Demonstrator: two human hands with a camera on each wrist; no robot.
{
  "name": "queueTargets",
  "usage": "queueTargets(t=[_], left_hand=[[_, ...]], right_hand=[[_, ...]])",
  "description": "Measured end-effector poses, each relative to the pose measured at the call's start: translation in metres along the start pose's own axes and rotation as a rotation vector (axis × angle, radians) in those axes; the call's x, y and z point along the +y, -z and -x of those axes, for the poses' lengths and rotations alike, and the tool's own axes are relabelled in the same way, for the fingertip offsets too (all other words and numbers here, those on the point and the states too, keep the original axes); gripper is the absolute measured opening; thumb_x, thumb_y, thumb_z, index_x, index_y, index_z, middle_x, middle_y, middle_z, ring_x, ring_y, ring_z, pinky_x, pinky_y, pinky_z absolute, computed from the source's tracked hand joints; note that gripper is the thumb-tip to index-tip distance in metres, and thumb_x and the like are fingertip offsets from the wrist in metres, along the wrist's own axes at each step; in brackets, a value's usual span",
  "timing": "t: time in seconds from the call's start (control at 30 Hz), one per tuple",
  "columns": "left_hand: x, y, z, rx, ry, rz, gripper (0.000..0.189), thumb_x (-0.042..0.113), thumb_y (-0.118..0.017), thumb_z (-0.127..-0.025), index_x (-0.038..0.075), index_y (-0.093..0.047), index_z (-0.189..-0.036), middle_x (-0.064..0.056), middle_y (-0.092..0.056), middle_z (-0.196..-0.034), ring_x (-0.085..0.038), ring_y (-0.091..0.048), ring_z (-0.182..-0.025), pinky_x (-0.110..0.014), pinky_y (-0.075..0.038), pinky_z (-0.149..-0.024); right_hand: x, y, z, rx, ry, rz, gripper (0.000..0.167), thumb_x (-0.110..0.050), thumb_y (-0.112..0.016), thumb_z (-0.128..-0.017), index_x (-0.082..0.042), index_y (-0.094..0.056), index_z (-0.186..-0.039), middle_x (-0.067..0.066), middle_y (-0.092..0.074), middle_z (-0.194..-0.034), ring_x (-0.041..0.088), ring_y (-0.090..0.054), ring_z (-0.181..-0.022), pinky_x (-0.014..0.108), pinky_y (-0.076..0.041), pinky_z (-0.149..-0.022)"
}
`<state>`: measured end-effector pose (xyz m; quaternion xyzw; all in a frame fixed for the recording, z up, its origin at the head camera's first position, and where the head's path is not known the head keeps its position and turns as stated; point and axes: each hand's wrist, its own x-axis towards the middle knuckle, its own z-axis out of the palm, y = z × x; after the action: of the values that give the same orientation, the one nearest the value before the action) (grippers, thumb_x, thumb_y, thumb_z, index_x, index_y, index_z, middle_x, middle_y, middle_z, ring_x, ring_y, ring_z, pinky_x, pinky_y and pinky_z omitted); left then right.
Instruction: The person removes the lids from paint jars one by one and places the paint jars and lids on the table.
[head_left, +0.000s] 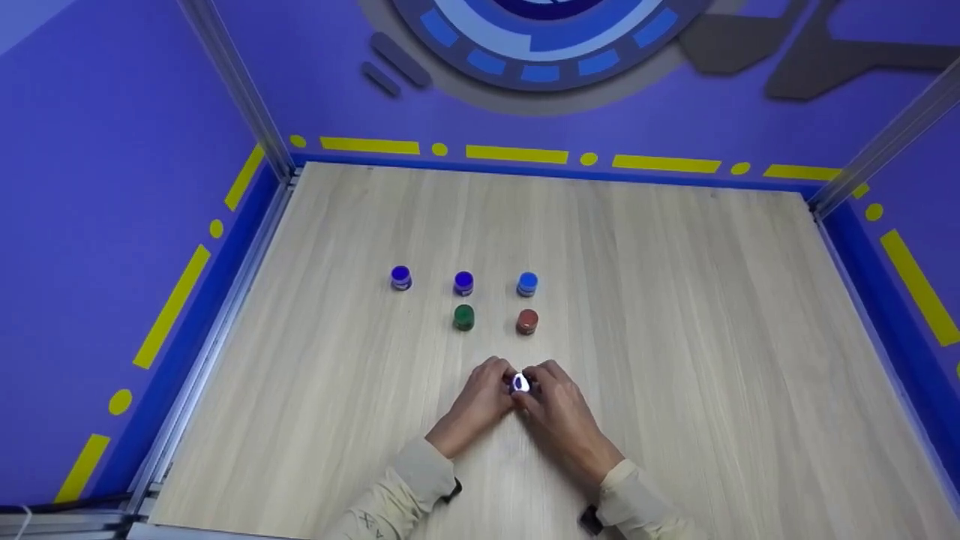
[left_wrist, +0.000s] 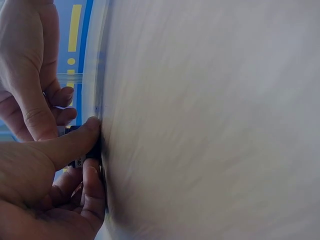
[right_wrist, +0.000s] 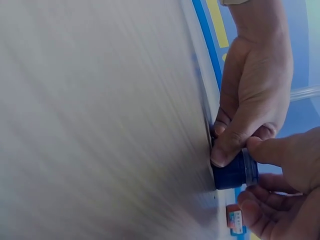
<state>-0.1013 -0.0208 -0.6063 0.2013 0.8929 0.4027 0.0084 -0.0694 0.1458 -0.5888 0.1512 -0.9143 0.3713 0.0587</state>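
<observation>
Between my two hands a small dark blue jar (right_wrist: 228,175) stands upright on the table, with a pale, shiny top (head_left: 520,383) in the head view. The thumb and fingers of my left hand (head_left: 481,401) pinch its lower body, low by the tabletop. My right hand (head_left: 561,405) holds the jar's translucent rim (right_wrist: 251,169) between thumb and fingers, above the left fingers. In the left wrist view, the left hand (left_wrist: 45,175) covers most of the jar, and only a strip of its printed label (left_wrist: 79,161) shows.
Beyond the hands, a green jar (head_left: 463,318) and a reddish-brown jar (head_left: 527,322) stand side by side. Behind them is a row with two purple-blue jars (head_left: 401,278) and a light blue jar (head_left: 527,284). Blue walls surround the wooden table (head_left: 712,337).
</observation>
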Motion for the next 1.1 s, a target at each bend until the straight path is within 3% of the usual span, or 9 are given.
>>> queueTargets(t=[0.23,0.6,0.83,1.1], left_hand=[[0.000,0.000,0.001,0.002,-0.002,-0.005,0.026,0.002,-0.082,-0.076,0.003,-0.063,-0.094,-0.004,-0.060,-0.088,-0.021,-0.058,-0.084,-0.036,-0.048,-0.080],[0.000,0.002,0.001,-0.035,0.011,0.000,0.030,0.011,-0.087,-0.079,0.004,-0.061,-0.091,-0.005,-0.058,-0.086,-0.018,-0.053,-0.079,-0.035,-0.045,-0.078],[0.000,0.001,0.001,-0.021,0.015,0.006,0.030,0.006,-0.086,-0.076,0.002,-0.062,-0.093,-0.006,-0.061,-0.091,-0.022,-0.059,-0.085,-0.037,-0.048,-0.081],[0.003,0.001,0.001,-0.018,0.035,-0.004,0.025,0.001,-0.082,-0.078,0.002,-0.064,-0.095,-0.006,-0.061,-0.090,-0.022,-0.059,-0.084,-0.037,-0.049,-0.080]], right_hand=[[0.008,0.007,-0.006,-0.081,0.123,0.052,0.024,-0.006,-0.078,-0.091,-0.003,-0.071,-0.114,0.003,-0.062,-0.107,0.013,-0.062,-0.097,0.036,-0.055,-0.084],[0.012,0.012,-0.010,-0.163,0.226,0.108,0.033,-0.002,-0.072,-0.094,0.001,-0.069,-0.127,0.010,-0.064,-0.122,0.022,-0.063,-0.112,0.039,-0.054,-0.094],[0.011,0.009,-0.006,-0.113,0.155,0.057,0.041,-0.006,-0.077,-0.091,0.003,-0.066,-0.129,0.011,-0.064,-0.124,0.023,-0.064,-0.114,0.041,-0.054,-0.096],[0.002,0.002,-0.001,0.050,0.010,0.083,0.037,-0.019,-0.081,-0.091,0.001,-0.068,-0.119,0.008,-0.064,-0.110,0.019,-0.065,-0.096,0.043,-0.056,-0.084]])
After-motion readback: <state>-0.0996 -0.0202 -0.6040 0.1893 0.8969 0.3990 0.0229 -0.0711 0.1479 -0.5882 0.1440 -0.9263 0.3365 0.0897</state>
